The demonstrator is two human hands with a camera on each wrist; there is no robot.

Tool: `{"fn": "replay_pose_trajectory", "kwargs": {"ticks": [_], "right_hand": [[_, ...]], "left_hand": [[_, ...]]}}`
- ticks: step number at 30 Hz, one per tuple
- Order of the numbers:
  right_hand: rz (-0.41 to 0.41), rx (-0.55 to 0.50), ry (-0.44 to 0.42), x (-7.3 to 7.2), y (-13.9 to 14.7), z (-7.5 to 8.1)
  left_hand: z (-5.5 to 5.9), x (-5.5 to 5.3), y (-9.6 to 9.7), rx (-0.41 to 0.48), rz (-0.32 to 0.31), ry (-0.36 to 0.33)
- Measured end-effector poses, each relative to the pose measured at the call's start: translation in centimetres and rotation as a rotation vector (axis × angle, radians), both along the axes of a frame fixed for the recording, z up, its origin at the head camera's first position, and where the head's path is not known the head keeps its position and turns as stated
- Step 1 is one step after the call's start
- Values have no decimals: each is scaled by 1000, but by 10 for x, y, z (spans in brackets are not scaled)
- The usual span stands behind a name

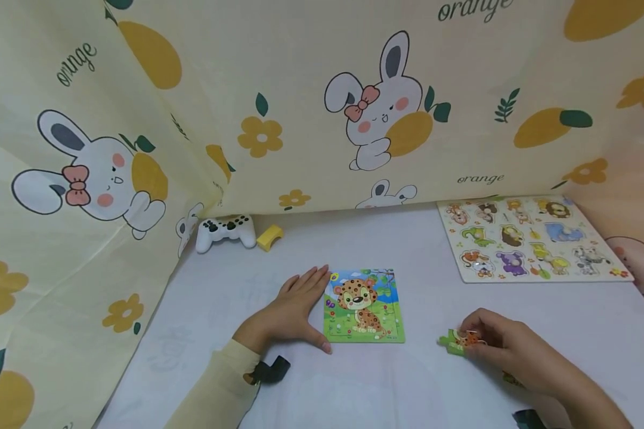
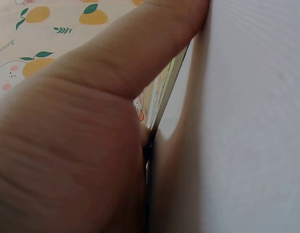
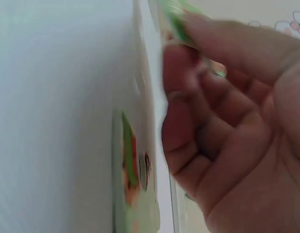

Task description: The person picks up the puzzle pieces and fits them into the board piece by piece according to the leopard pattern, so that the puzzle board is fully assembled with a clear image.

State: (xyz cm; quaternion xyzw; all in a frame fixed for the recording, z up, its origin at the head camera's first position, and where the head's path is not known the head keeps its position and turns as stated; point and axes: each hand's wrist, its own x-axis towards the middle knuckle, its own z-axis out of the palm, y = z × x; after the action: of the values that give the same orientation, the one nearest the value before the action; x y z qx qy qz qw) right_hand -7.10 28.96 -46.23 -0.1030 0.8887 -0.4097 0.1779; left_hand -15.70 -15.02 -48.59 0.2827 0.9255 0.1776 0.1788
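Observation:
A square leopard picture puzzle (image 1: 362,307) lies on the white table in the head view. My left hand (image 1: 295,310) rests along its left side, fingers straight and thumb spread toward the lower corner. To the right of the puzzle, my right hand (image 1: 499,339) pinches a green-and-orange jigsaw piece (image 1: 452,343) between thumb and fingers. Under that hand lies another jigsaw piece (image 1: 511,378), mostly hidden in the head view. The right wrist view shows a piece (image 3: 130,170) on the table beside the curled fingers.
At the back right lies an animal peg-puzzle board (image 1: 536,238). A white game controller (image 1: 226,232) and a yellow arch-shaped block (image 1: 270,237) sit at the back left. Patterned cloth (image 1: 300,119) hangs along the table's back and left side.

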Motion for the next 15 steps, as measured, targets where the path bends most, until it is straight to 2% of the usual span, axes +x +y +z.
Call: {"fn": "replay_pose_trajectory", "kwargs": {"ticks": [3,8,15], "right_hand": [[-61,-72,60,2,-6,1],[-71,-186,164,3,-15,-2],[-123,-313,173,2,-39,-3]], "left_hand": [[0,0,0,1,1,0],[0,-1,0,6,-3,1],[0,-1,0,8,-2,2]]}}
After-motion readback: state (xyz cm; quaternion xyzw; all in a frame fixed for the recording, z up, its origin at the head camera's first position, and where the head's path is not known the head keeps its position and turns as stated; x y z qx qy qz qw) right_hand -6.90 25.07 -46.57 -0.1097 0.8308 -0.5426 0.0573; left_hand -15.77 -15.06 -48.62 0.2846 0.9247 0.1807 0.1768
